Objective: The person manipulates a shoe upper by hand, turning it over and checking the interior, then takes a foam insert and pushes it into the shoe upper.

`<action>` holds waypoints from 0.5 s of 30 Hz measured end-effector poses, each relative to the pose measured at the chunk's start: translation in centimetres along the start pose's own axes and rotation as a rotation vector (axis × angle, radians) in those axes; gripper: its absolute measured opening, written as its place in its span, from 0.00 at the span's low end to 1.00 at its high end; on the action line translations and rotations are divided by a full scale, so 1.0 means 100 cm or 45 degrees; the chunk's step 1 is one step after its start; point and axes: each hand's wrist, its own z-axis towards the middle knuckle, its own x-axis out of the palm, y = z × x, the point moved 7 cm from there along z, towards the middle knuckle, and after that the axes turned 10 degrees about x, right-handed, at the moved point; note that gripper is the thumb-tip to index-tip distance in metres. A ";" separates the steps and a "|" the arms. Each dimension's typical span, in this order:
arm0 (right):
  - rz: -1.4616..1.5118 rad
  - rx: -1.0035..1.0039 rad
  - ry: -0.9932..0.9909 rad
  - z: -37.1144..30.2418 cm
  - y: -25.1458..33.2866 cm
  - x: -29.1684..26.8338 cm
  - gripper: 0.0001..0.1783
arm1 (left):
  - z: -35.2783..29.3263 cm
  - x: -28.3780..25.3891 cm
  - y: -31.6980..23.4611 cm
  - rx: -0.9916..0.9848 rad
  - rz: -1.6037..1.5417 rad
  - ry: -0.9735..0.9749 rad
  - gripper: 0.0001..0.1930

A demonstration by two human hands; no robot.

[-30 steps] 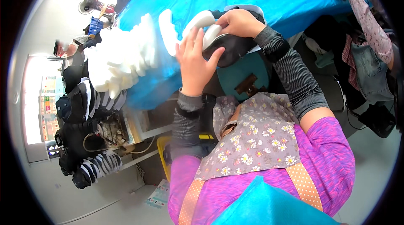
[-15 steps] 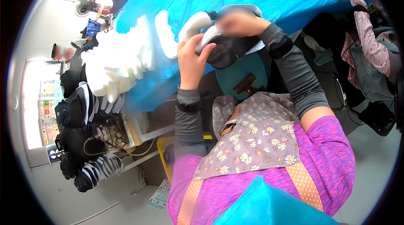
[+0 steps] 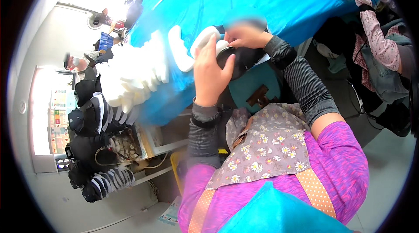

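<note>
My left hand [image 3: 211, 74] has its fingers stretched and its thumb apart, lying along a curved white foam pad [image 3: 204, 41] and the rim of a black fabric piece [image 3: 248, 59], shaped like a pouch or cap. A second white foam pad [image 3: 221, 47] sticks partly out of the black piece, between my hands. With bent fingers, my right hand [image 3: 248, 35] grips the black piece by that pad; its fingertips are partly hidden and a blur covers the area behind. Another white foam pad [image 3: 179, 49] lies on the table to the left.
A blue cover [image 3: 288, 1] spreads over the table. White foam pads [image 3: 133, 73] are heaped at its left, beside stacked black fabric pieces [image 3: 89, 117]. A teal stool [image 3: 244, 88] stands under the table edge. At far right, a co-worker's arm [image 3: 377, 32] reaches over black fabric.
My left hand has let go of the pad at the black piece and spread its fingers. My right hand's fingers have moved toward that pad. The whole view has shifted slightly.
</note>
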 end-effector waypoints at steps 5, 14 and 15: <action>0.136 -0.066 0.100 -0.007 0.011 0.004 0.08 | -0.006 0.024 0.024 -0.155 -0.285 -0.048 0.26; 0.569 -0.021 -0.167 -0.017 -0.006 -0.008 0.12 | -0.002 0.029 0.027 -0.347 -0.377 -0.031 0.10; 0.687 -0.090 -0.274 -0.020 -0.012 -0.010 0.12 | -0.002 0.031 0.027 -0.311 -0.383 -0.024 0.12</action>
